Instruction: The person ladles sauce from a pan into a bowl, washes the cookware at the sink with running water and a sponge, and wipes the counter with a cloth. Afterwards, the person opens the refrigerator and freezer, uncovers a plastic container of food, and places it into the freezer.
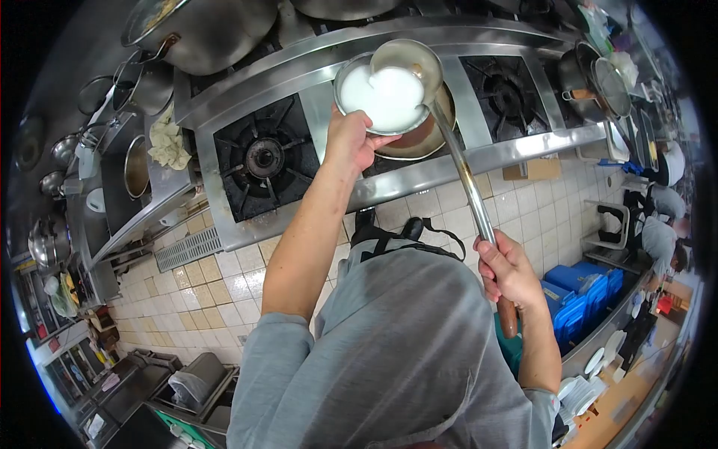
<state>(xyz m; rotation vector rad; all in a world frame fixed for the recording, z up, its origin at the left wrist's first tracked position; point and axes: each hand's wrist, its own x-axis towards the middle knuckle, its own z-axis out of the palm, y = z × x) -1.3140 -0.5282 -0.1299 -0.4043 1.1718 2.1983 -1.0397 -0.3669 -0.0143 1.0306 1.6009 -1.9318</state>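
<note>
a long, silvery stainless-steel stove (404, 188) carried a round, brown-bottomed metal pan (428, 142) at its middle, partly hidden from above, between two black metal burner grates (264, 156), one on either side.

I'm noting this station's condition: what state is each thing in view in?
Bowl: held in left hand, containing white liquid.
Ladle: held in right hand, head overlapping the bowl in view.
Pan: on the stove, uncovered, partly hidden.
Left burner: no pot on it, no flame visible.
Right burner: no pot on it, no flame visible.
Cloth: crumpled.
</note>
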